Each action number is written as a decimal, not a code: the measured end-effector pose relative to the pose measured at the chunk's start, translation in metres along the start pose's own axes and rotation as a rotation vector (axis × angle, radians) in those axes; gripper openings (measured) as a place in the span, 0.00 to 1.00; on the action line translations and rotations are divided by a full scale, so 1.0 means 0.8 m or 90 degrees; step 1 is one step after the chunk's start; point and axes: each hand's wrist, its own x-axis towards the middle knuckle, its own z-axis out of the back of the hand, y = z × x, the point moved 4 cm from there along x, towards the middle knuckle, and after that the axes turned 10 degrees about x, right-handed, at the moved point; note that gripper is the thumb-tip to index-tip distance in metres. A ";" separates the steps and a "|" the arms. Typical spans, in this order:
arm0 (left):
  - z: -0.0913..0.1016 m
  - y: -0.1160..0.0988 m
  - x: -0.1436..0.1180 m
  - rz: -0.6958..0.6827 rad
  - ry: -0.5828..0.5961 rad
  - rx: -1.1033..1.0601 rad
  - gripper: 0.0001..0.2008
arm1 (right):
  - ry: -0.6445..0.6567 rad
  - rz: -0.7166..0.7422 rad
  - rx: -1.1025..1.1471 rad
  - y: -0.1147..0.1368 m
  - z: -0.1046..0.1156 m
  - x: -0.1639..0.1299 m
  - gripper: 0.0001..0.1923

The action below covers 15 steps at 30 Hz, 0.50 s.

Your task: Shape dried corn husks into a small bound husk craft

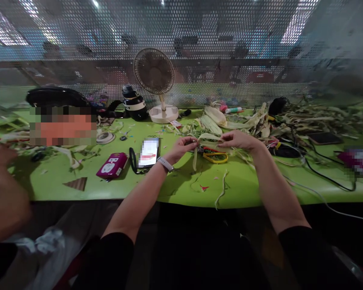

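Two hands, left hand (181, 147) and right hand (238, 140), each grip closed on one husk strip (206, 139).

Light: ceiling strips are glaring through the mesh above you.
Shadows: your forearms are casting soft ones on the green surface (175, 189).
Edges: they are bending and blurring.

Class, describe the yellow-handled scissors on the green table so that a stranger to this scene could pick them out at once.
Start at the white desk fan standing at the back of the green table. Come forward to the left hand and right hand, which pinch a pale leaf strip. Just below that strip lie the scissors, the only thing there with bright yellow loop handles.
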 end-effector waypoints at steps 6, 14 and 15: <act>-0.004 0.008 -0.003 0.117 -0.040 -0.153 0.09 | -0.270 0.042 0.295 -0.007 -0.004 0.018 0.23; -0.008 0.014 -0.002 0.203 -0.071 -0.246 0.05 | -0.330 0.069 0.598 -0.021 -0.042 0.038 0.17; -0.009 0.015 -0.001 0.207 -0.075 -0.248 0.05 | -0.328 0.080 0.597 -0.020 -0.043 0.038 0.17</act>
